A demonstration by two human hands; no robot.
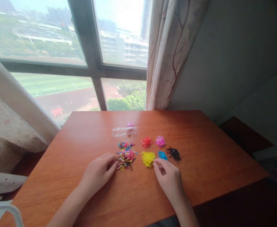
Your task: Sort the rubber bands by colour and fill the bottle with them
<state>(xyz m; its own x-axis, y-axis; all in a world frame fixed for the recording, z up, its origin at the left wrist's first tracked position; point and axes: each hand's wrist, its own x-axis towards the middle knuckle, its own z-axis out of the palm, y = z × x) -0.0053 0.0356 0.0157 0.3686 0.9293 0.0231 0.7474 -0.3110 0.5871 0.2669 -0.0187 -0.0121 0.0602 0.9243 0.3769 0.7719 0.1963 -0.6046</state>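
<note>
Yellow band pile, on wooden bench: slim loops, likely light, soft, stretchy, tangle-prone; best pinched by one loose edge loop. Mixed band pile at nine o'clock from it, red pile twelve, blue pile three. Left hand: fingertips near together, at mixed pile's edge. Right hand: fingertips near together, at yellow pile's four o'clock edge. Band in either: unclear.
</note>
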